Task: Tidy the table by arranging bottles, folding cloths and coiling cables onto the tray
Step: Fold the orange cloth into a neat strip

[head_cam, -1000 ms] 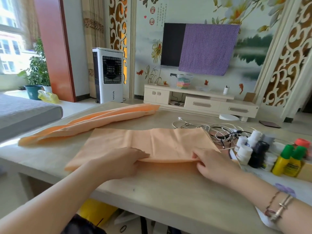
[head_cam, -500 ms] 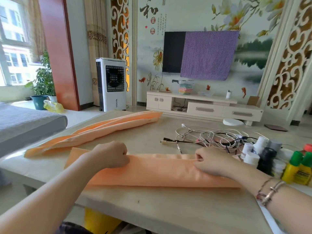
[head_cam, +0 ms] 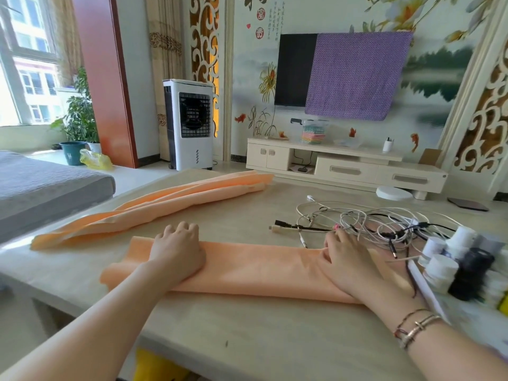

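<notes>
A pale wooden table (head_cam: pixel 247 339) is seen in a living room, with an air cooler (head_cam: pixel 189 125) and a half-covered TV (head_cam: pixel 297 70) beyond; a second cloth (head_cam: pixel 154 210) lies rolled along the far left, tangled cables (head_cam: pixel 365 224) lie at the right, and bottles (head_cam: pixel 453 259) are crowded at the right edge. Since half a second ago, the near cloth (head_cam: pixel 255 268) has been narrowed into a thicker long band, and the view has been drawn closer. The left hand (head_cam: pixel 178 251) is pressed knuckles-down on the band, fingers curled; the right hand (head_cam: pixel 346 259) is laid on it near the cables, whether pinching a fold cannot be told.
</notes>
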`<state>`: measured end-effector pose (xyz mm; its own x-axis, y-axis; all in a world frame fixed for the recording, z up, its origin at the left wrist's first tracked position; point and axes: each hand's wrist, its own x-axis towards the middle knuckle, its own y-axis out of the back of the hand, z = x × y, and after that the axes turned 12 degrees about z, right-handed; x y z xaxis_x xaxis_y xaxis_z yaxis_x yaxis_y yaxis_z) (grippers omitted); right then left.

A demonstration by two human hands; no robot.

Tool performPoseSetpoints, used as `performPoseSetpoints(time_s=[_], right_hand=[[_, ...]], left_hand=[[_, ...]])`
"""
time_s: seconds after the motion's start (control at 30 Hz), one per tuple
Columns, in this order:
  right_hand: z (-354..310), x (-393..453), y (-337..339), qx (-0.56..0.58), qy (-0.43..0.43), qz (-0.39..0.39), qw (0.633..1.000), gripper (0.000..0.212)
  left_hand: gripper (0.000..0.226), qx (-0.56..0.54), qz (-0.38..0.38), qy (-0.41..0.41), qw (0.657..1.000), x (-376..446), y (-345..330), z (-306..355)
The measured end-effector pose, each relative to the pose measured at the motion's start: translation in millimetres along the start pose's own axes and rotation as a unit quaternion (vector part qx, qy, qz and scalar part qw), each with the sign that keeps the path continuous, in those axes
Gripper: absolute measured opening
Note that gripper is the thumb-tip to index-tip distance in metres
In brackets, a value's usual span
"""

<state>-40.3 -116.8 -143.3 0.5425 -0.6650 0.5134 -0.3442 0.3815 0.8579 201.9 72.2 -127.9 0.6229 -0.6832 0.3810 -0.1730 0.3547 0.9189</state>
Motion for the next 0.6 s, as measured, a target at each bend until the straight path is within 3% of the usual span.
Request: performPoseSetpoints(time_s=[0.07, 0.13, 0.23, 0.4, 0.6], right_hand=[[0, -1, -2, 0.005, -0.001, 0.006, 1.000, 0.024], [-1, -2, -1, 0.006, -0.005, 0.002, 1.000, 0.024], [-4, -4, 0, 0.004, -0.006, 0.003, 1.000, 0.026], [-6, -5, 4, -0.004, -0.005, 0.002, 1.000, 0.028], [-11, -7, 7, -0.048, -0.019, 0.014, 0.999, 0.036]], left_hand=[[0.013, 0.010, -0.003, 0.017, 1.000, -4, 1, 3], [0.032, 0.015, 0.007, 0.006, 1.000, -5, 0, 7], [0.057, -0.076, 0.024, -0.078, 0.994, -7, 1, 29], [0.047, -0.193, -0.038, -0.248, 0.949, -26, 2, 88], [0.062, -0.157, -0.140, -0.273, 0.939, -33, -2, 114]])
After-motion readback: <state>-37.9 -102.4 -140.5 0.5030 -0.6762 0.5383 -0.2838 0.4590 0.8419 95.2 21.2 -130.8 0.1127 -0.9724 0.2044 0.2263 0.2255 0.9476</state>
